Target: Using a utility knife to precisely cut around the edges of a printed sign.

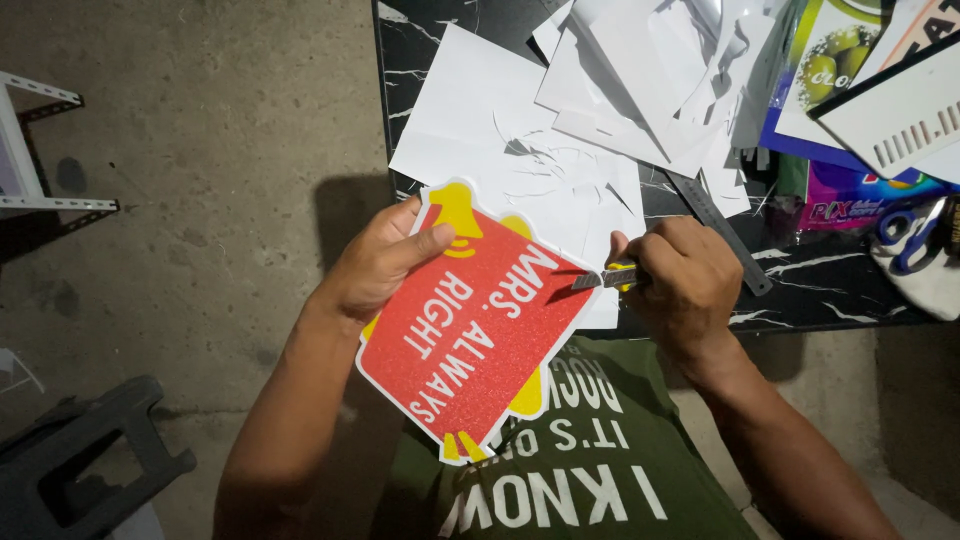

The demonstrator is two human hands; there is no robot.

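My left hand (385, 262) pinches the red sign cutout (475, 325) by its upper-left corner; my right hand (680, 285), fisted around a utility knife (605, 278), points the blade at the cutout's right edge.

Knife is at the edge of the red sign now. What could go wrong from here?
1. The left hand grips the sign by its top corner, thumb on its face; if the knife slips across, it may reach those fingers.
2. The sign is held in the air over the lap, unsupported, so it may flex and the cut wander into the red face.
3. The blade points toward the body; a slip could hit the shirt.
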